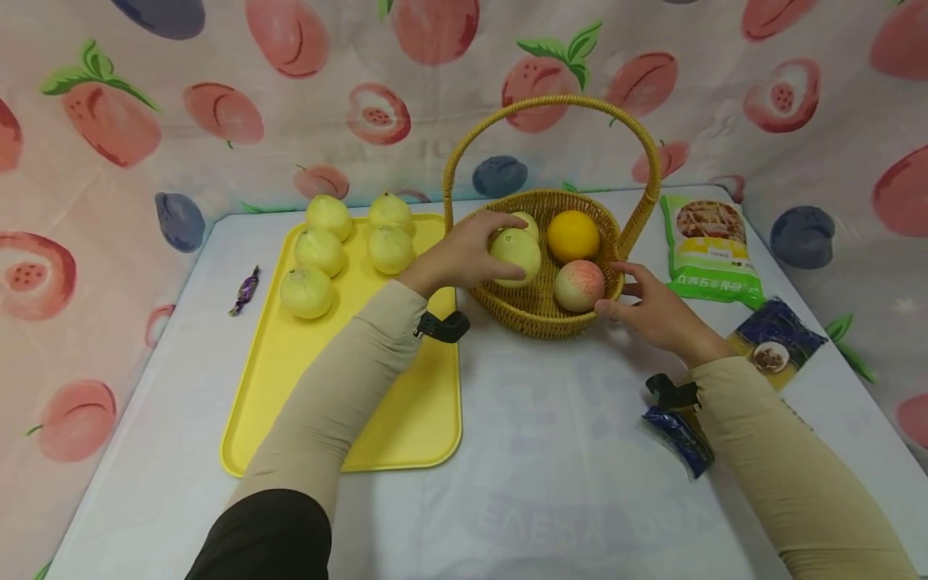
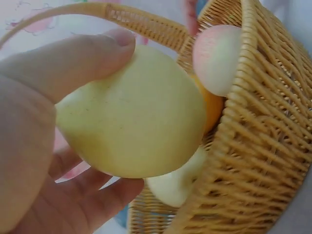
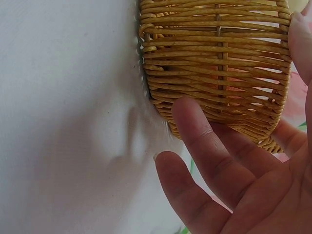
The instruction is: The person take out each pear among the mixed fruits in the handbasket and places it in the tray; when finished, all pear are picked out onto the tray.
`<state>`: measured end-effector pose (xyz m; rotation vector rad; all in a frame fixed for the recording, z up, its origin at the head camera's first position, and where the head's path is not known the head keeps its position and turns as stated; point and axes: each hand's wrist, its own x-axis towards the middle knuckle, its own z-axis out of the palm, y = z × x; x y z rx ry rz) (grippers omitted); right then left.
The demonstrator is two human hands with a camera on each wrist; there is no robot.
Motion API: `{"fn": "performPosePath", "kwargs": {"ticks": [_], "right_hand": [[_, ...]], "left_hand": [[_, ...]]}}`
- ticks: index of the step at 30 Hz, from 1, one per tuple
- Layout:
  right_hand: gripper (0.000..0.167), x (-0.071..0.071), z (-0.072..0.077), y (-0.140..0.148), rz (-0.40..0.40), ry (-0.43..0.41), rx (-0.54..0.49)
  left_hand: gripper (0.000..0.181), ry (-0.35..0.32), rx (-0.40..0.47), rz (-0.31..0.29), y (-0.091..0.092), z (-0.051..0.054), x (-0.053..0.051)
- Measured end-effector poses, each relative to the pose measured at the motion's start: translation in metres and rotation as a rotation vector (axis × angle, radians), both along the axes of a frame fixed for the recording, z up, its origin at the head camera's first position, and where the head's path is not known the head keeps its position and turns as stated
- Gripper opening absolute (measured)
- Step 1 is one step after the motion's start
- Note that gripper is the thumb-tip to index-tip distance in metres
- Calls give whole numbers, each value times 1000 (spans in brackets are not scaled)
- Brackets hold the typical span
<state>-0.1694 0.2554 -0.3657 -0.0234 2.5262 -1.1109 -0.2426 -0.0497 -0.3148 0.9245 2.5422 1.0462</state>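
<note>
My left hand (image 1: 467, 251) grips a pale yellow-green, pear-shaped fruit (image 1: 517, 256) over the left side of the wicker basket (image 1: 532, 324). Its thumb presses one side of the fruit (image 2: 131, 112) and the fingers curve under the other, as the left wrist view shows. Inside the basket are an orange (image 1: 573, 236), a pinkish peach (image 1: 580, 286) and another pale fruit (image 1: 528, 224), partly hidden. At the basket's right end my right hand (image 1: 656, 310) holds the rim and side between thumb and fingers. Two of its fingers (image 3: 195, 131) spread loosely by the outer wall (image 3: 214, 63).
A yellow tray (image 1: 391, 435) with several pale fruits (image 1: 307, 292) lies on the left, beside a purple-wrapped candy (image 1: 246, 290). The tall basket handle (image 1: 554, 100) arches above. On the right lie a green food packet (image 1: 714, 250), a dark blue packet (image 1: 779, 342) and a small blue packet (image 1: 681, 439).
</note>
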Motion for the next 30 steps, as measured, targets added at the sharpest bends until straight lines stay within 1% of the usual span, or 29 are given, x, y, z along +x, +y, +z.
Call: {"fn": "performPosePath", "kwargs": {"ticks": [3,8,12,16,22,27,30], "right_hand": [[101,0,0,0,4,3,2],[102,0,-1,1,8,0,4],[102,0,-1,1,8,0,9],[103,-1,0,1,7,1,16],[104,-1,-1,0,5,4,19],[105,-1,-1,0,8,5,24],[104,-1,0,0,14,9,27]], "left_hand": [[70,5,15,1,-10,6,5],[68,-34,45,21,-29,14,14],[66,-28,42,23,-44,18,19],[66,-24,15,46,-59,21,24],[65,-22,-33,98,-81,21,32],[66,-15,-49,143,-98,17,35],[66,-25,-51,170,-107,13,36]]}}
